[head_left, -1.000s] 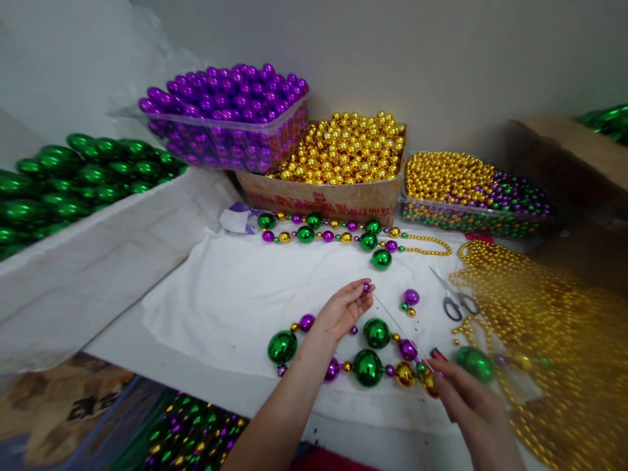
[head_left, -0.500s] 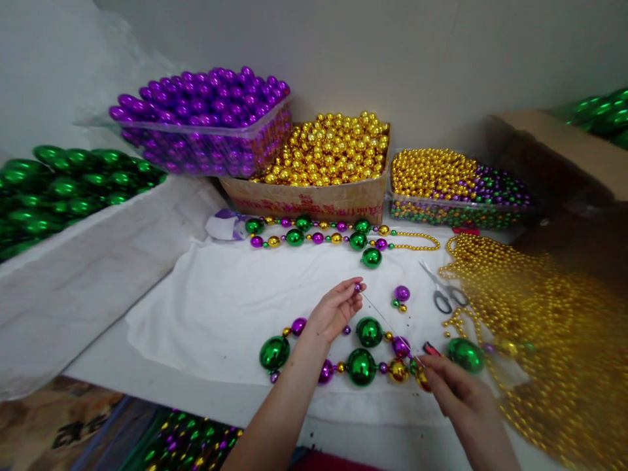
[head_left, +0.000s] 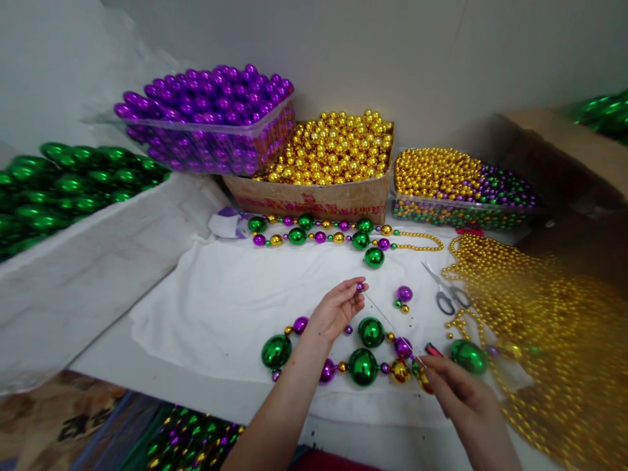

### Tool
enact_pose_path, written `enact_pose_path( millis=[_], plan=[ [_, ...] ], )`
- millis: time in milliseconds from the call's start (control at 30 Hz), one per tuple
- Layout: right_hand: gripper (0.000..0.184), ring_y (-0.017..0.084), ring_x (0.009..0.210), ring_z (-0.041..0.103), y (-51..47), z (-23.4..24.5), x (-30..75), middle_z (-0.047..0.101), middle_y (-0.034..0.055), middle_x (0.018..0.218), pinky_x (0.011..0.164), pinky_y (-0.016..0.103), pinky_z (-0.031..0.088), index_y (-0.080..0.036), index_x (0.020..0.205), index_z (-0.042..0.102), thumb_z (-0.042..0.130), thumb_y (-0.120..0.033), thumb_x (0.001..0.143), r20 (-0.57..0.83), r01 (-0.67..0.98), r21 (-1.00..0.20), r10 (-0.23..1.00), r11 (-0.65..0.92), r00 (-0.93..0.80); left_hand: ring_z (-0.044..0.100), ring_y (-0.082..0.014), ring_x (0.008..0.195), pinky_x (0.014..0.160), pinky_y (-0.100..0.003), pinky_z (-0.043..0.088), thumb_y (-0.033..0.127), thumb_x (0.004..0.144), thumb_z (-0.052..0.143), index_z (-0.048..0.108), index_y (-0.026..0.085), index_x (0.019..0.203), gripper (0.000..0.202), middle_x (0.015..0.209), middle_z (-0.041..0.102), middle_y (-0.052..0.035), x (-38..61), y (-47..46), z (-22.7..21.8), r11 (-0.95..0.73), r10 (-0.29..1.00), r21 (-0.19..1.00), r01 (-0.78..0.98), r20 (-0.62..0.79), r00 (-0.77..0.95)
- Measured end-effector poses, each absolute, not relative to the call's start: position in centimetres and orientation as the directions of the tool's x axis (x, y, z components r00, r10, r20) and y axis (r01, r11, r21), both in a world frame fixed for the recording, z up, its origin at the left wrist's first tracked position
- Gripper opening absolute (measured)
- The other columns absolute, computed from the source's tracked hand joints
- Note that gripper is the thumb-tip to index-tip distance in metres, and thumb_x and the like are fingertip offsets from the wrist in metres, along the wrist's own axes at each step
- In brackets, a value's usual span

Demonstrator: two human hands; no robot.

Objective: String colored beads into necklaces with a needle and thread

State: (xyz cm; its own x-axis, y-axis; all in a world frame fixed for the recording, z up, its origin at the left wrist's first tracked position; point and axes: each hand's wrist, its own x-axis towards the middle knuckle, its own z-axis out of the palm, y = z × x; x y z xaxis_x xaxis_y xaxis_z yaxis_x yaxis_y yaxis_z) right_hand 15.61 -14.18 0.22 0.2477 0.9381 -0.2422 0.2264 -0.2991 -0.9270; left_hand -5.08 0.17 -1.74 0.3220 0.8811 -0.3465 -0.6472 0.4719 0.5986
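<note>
My left hand [head_left: 338, 307] pinches a small purple bead [head_left: 360, 286] at its fingertips, above a white cloth [head_left: 230, 301]. A thin needle or wire [head_left: 392, 325] runs from that bead down to my right hand [head_left: 454, 389], whose fingers are pinched on its lower end. Below the hands lies a part-strung strand of big green, purple and gold balls [head_left: 363, 366]. A large green ball [head_left: 468, 356] sits just beyond my right hand. A loose purple ball [head_left: 404, 294] with two tiny beads lies to the right of my left hand.
A finished strand [head_left: 338, 234] lies at the back of the cloth. Behind it stand bins of purple balls [head_left: 206, 118], gold balls [head_left: 333, 147] and small mixed beads [head_left: 456, 183]. Green balls [head_left: 63, 183] fill a box on the left. Scissors [head_left: 449, 294] and gold bead strings [head_left: 549, 333] lie on the right.
The view shifted slightly. Both hands hold the same pinch on bead and wire, almost unmoved.
</note>
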Motion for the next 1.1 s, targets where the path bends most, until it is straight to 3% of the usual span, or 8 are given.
enact_pose_path(
  millis=[300, 500, 600, 667, 733, 833, 933, 1100],
  plan=[
    [0.032, 0.014, 0.055, 0.049, -12.1, 1.5, 14.3, 0.057, 0.0002, 0.06, 0.048, 0.022, 0.037, -0.018, 0.086, 0.073, 0.062, -0.046, 0.077, -0.187, 0.207, -0.952, 0.965, -0.224, 0.183, 0.059, -0.0074, 0.064, 0.061, -0.018, 0.051, 0.011, 0.071, 0.073, 0.063, 0.012, 0.085, 0.018, 0.085, 0.066, -0.0044, -4.3, -0.4, -0.8, 0.474, 0.879, 0.658, -0.585, -0.31, 0.362],
    [0.025, 0.013, 0.051, 0.044, -10.3, 0.7, 12.4, 0.045, -0.0056, 0.057, 0.046, 0.022, 0.033, -0.02, 0.099, 0.055, 0.051, -0.042, 0.088, -0.135, 0.205, -0.964, 0.977, -0.168, 0.168, 0.057, -0.0086, 0.064, 0.061, -0.021, 0.049, 0.026, 0.074, 0.072, 0.062, 0.012, 0.077, 0.017, 0.083, 0.065, -0.0056, -2.1, -1.9, 0.2, 0.466, 0.865, 0.751, -0.468, -0.275, 0.42],
    [0.028, 0.019, 0.077, 0.058, -10.1, 0.2, 12.5, 0.062, 0.0035, 0.085, 0.065, 0.029, 0.045, -0.021, 0.108, 0.054, 0.048, -0.04, 0.09, -0.001, 0.41, -0.909, 0.985, -0.073, 0.171, 0.053, -0.0073, 0.059, 0.054, -0.019, 0.044, 0.031, 0.075, 0.07, 0.065, 0.013, 0.078, 0.019, 0.082, 0.065, -0.0049, -1.6, -2.2, 1.1, 0.374, 0.906, 0.851, -0.369, -0.252, 0.34],
    [0.033, 0.024, 0.103, 0.055, -10.0, 0.2, 12.8, 0.061, 0.009, 0.111, 0.085, 0.037, 0.044, -0.021, 0.117, 0.055, 0.05, -0.038, 0.089, 0.143, 0.533, -0.846, 0.975, 0.032, 0.17, 0.048, -0.0048, 0.054, 0.049, -0.018, 0.038, 0.031, 0.075, 0.071, 0.066, 0.013, 0.078, 0.019, 0.088, 0.066, -0.0044, -1.4, -2.3, 1.8, 0.298, 0.931, 0.908, -0.293, -0.209, 0.299],
    [0.036, 0.026, 0.112, 0.05, -9.8, 0.4, 13.0, 0.059, 0.0097, 0.118, 0.094, 0.039, 0.04, -0.021, 0.12, 0.057, 0.053, -0.036, 0.088, 0.225, 0.549, -0.831, 0.958, 0.094, 0.177, 0.045, -0.0038, 0.053, 0.048, -0.019, 0.035, 0.03, 0.074, 0.071, 0.067, 0.013, 0.076, 0.017, 0.092, 0.066, -0.0038, -1.0, -2.4, 2.5, 0.245, 0.935, 0.936, -0.253, -0.159, 0.318],
    [0.025, 0.021, 0.086, 0.059, -9.6, 0.6, 13.0, 0.066, 0.006, 0.091, 0.077, 0.033, 0.046, -0.019, 0.098, 0.064, 0.052, -0.038, 0.088, 0.079, 0.349, -0.937, 0.981, 0.013, 0.175, 0.044, -0.0045, 0.054, 0.048, -0.02, 0.033, 0.031, 0.074, 0.071, 0.068, 0.014, 0.077, 0.018, 0.087, 0.065, -0.0027, -0.4, -2.3, 2.8, 0.249, 0.921, 0.932, -0.262, -0.145, 0.362],
    [0.029, 0.016, 0.06, 0.053, -9.7, 0.7, 13.3, 0.058, 0.0004, 0.063, 0.056, 0.026, 0.043, -0.018, 0.077, 0.063, 0.054, -0.044, 0.086, -0.124, 0.139, -0.978, 0.972, -0.154, 0.199, 0.044, -0.0056, 0.052, 0.049, -0.021, 0.031, 0.034, 0.071, 0.073, 0.069, 0.014, 0.078, 0.022, 0.073, 0.062, -0.0006, 0.0, -1.9, 2.3, 0.293, 0.921, 0.916, -0.275, -0.193, 0.34],
    [0.032, 0.019, 0.069, 0.059, -10.4, 0.4, 14.5, 0.068, 0.0045, 0.072, 0.062, 0.028, 0.046, -0.016, 0.083, 0.07, 0.066, -0.047, 0.074, -0.193, 0.11, -0.961, 0.901, -0.253, 0.387, 0.045, -0.0069, 0.052, 0.052, -0.021, 0.034, 0.036, 0.069, 0.073, 0.067, 0.013, 0.073, 0.024, 0.059, 0.056, 0.0018, 0.0, -0.9, 0.9, 0.361, 0.876, 0.9, -0.245, -0.238, 0.42]
  ],
)
